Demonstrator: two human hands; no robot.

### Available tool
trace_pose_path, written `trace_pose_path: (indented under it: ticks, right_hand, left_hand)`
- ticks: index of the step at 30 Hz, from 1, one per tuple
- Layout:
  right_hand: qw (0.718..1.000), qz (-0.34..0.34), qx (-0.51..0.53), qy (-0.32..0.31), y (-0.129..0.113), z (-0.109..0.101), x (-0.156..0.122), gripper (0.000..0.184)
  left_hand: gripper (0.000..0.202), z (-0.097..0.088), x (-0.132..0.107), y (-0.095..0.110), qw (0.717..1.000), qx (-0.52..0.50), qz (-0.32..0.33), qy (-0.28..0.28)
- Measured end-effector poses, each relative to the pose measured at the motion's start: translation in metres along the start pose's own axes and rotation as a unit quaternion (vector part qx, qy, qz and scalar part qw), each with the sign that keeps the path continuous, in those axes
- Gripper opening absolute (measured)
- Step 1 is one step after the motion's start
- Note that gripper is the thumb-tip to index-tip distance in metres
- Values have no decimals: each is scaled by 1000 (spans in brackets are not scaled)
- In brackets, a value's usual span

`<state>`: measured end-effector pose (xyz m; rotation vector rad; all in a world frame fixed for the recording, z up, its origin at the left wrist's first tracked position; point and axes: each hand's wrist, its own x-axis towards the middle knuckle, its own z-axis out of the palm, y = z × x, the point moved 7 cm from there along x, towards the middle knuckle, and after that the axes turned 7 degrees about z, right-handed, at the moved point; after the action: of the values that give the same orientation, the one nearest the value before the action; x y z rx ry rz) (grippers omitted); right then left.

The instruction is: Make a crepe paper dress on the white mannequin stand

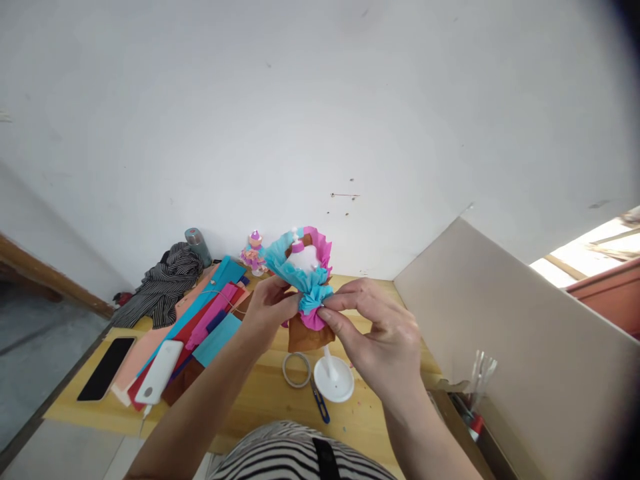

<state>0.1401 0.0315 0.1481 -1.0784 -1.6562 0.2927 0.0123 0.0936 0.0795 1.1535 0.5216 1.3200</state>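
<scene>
A small white dress form [306,259] is held up in front of me, tilted, its stem ending in a round white base [334,383]. Ruffled blue crepe paper [316,293] gathers round its waist, with pink crepe paper [320,245] behind the top and a brown piece [303,337] hanging below. My left hand [273,303] is closed on the wrapped waist from the left. From the right, my right hand [373,323] pinches at the ruffle with thumb and forefinger. A tiny shiny point shows at those fingertips, too small to name.
A tape roll [297,370] and blue snips [320,401] lie beneath my hands. Crepe sheets [215,340], a white power bank [160,372], a phone [106,369] and striped cloth [167,283] cover the left. A second decorated form [255,253] stands behind; a board [490,320] borders the right.
</scene>
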Motion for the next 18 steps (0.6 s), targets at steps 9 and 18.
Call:
trace_pose_path:
  ticks: [9,18]
  right_hand:
    - [999,-2,-40,17,-1,-1,-2,15]
    - [998,10,-54,24,-1,-4,-1,15]
  left_hand:
    - [24,1,-1,-2,999,25,1,21]
    - [10,3,-1,-2,999,41,8,24]
